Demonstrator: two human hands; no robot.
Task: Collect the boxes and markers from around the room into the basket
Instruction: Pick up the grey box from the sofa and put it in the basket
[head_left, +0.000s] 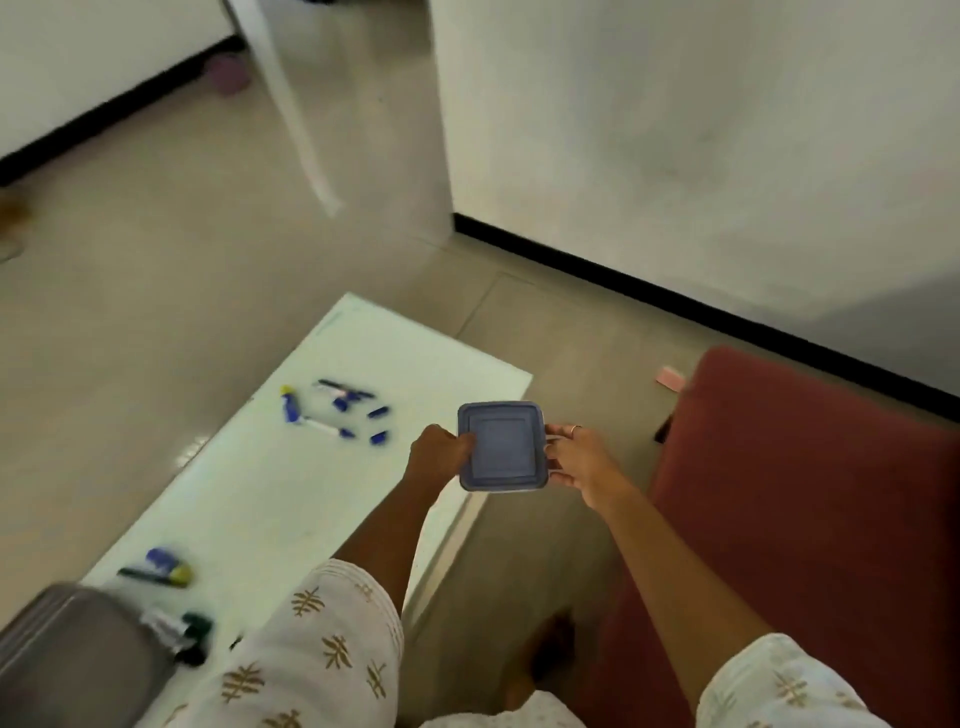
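Note:
I hold a square blue-lidded box (502, 446) in the air between both hands, over the right edge of the low white table (291, 483). My left hand (440, 451) grips its left side. My right hand (576, 460) holds its right side with the fingers curled at the edge. Several blue markers and caps (335, 410) lie on the far half of the table. More markers (166, 566) and a green-capped one (182, 631) lie near the front left, beside a grey basket (67, 654) at the bottom left corner.
A red cushioned seat (810, 519) fills the right side. A small pink object (670, 376) lies on the floor by the wall's black skirting. A white chair leg (291, 104) stands far back, with a purple item (228, 73) near the far wall.

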